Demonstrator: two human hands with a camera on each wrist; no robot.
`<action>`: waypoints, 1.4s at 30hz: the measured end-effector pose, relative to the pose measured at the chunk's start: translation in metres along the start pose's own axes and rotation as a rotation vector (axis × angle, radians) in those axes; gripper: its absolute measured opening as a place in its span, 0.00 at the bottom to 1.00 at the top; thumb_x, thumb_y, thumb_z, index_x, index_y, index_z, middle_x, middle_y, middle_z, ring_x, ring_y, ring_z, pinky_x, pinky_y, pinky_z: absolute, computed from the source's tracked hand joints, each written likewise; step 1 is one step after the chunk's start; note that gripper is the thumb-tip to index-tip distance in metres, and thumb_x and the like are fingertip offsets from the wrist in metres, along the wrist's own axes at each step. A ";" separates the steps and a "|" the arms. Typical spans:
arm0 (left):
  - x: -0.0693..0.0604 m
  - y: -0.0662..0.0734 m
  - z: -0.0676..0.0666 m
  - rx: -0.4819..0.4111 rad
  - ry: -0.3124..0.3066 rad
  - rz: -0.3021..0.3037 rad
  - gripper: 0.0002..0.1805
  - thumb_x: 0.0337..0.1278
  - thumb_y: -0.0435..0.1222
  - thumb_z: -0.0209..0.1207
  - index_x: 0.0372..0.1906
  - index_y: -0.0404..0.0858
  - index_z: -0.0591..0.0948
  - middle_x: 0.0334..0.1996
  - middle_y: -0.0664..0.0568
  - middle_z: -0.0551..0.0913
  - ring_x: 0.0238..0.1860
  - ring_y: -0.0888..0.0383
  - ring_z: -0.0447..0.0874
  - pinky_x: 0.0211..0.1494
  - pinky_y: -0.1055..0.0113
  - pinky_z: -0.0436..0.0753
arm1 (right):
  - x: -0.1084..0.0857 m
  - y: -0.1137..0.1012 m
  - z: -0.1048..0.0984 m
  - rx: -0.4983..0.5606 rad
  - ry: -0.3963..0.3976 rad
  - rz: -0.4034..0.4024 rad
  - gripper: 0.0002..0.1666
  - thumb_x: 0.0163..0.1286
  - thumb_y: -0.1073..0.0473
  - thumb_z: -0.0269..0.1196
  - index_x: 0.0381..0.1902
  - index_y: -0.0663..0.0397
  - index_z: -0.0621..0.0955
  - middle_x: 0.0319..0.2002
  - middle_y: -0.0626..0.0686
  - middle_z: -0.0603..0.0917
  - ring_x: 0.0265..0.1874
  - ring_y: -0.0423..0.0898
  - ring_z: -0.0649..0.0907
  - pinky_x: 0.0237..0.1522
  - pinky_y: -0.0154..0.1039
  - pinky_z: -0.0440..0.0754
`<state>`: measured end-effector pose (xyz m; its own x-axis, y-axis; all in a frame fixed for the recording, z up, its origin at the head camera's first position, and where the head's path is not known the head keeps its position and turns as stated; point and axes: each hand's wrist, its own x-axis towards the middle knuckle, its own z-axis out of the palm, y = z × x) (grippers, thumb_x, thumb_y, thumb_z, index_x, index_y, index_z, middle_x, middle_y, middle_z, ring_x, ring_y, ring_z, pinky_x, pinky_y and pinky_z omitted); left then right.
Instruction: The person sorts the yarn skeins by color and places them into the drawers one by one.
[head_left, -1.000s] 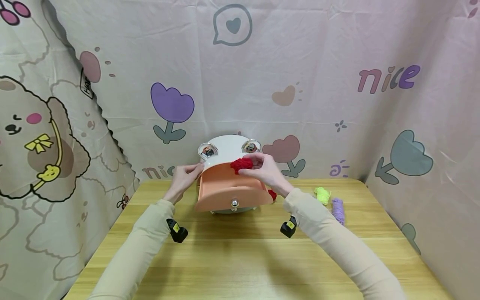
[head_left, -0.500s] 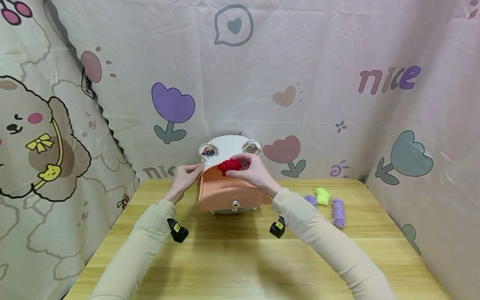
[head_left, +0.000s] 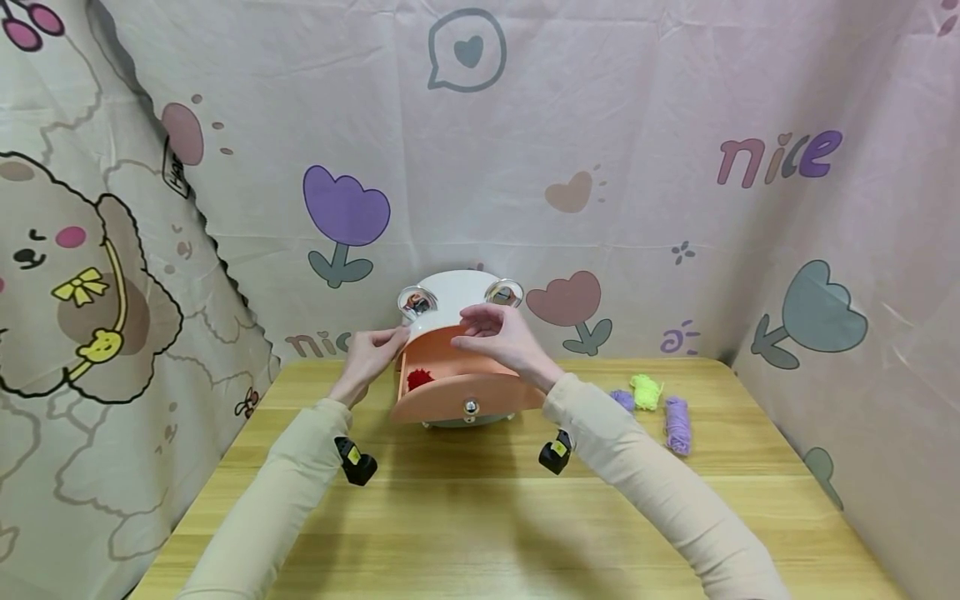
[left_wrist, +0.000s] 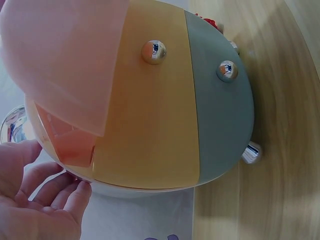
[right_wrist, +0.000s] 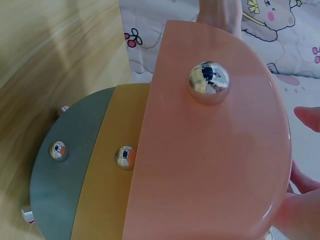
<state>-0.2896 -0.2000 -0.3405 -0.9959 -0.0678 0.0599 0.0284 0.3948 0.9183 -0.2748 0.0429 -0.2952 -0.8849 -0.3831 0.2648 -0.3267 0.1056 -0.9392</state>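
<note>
A frog-like drawer box (head_left: 450, 292) has a white top and round silver eyes. Its orange top drawer (head_left: 438, 407) is pulled out, with a red yarn bundle (head_left: 420, 379) inside at the left. My left hand (head_left: 367, 362) grips the box's upper left edge; in the left wrist view its thumb lies by the silver eye and the fingers curl against the side. Above the drawer, my right hand (head_left: 502, 337) holds nothing, its thumb and fingers apart. Below, the yellow drawer (left_wrist: 150, 115) and grey drawer (left_wrist: 220, 115) are closed.
Right of the box lie a purple yarn bundle (head_left: 622, 400), a bright green one (head_left: 645, 392) and a longer purple one (head_left: 677, 425). Something red (left_wrist: 209, 21) shows past the box in the left wrist view. A patterned cloth (head_left: 480, 167) hangs behind the wooden table (head_left: 465, 517).
My right hand moved left over the drawer, then let go of the red yarn bundle, which dropped into the drawer's left side. The left hand stayed on the box.
</note>
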 end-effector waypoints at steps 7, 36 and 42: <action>0.000 0.000 0.000 0.007 -0.005 -0.009 0.27 0.73 0.47 0.55 0.67 0.34 0.75 0.69 0.39 0.74 0.73 0.42 0.69 0.75 0.47 0.71 | -0.001 0.004 -0.005 0.003 0.002 0.017 0.29 0.62 0.69 0.69 0.60 0.72 0.76 0.55 0.73 0.81 0.37 0.36 0.83 0.45 0.25 0.81; 0.000 -0.001 -0.001 0.022 -0.013 -0.013 0.28 0.74 0.48 0.54 0.68 0.35 0.74 0.70 0.38 0.73 0.72 0.41 0.70 0.74 0.46 0.72 | -0.001 0.039 -0.063 0.147 0.254 -0.039 0.28 0.62 0.70 0.68 0.59 0.74 0.76 0.43 0.53 0.88 0.37 0.33 0.85 0.47 0.25 0.83; 0.000 0.000 -0.001 0.021 -0.015 -0.009 0.28 0.74 0.48 0.54 0.69 0.35 0.74 0.70 0.39 0.73 0.73 0.41 0.69 0.74 0.47 0.72 | -0.003 0.070 -0.087 0.267 0.380 -0.030 0.19 0.63 0.71 0.68 0.52 0.63 0.80 0.36 0.41 0.88 0.37 0.32 0.86 0.46 0.25 0.84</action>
<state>-0.2891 -0.2007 -0.3405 -0.9973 -0.0581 0.0456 0.0175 0.4134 0.9104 -0.3239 0.1310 -0.3427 -0.9515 -0.0140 0.3072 -0.3012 -0.1594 -0.9401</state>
